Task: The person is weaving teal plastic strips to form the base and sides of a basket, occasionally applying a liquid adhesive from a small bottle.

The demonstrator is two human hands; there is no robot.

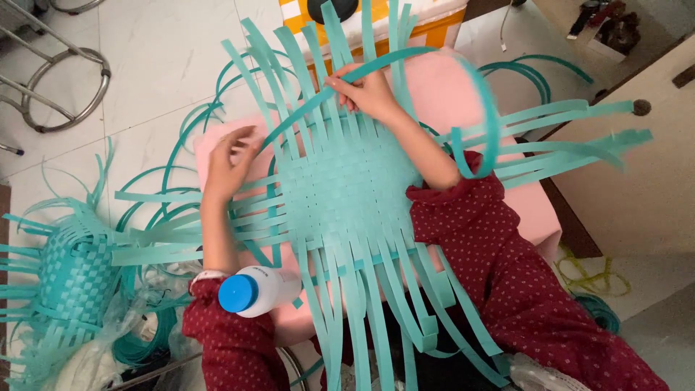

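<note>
A square woven mat (347,190) of flat teal strips lies on a pink board (539,210) across the person's lap, with loose strip ends fanning out from all four of its sides. The right hand (369,93) sits at the far edge of the weave, its fingers pinched shut on a long teal strip (318,98) that runs slanting down toward the left and also arcs up and round to the right in a wide loop. The left hand (230,165) rests at the left edge of the mat, fingers spread and loosely curled, touching the loose ends and the lower run of the same strip; whether it grips anything cannot be told. The two hands are well apart, one on each side of the weave. A white bottle with a blue cap (257,291) lies near the left forearm. On the floor to the left stands a half-woven teal basket (72,279), and coils of spare teal strip (532,72) lie beyond the board.
</note>
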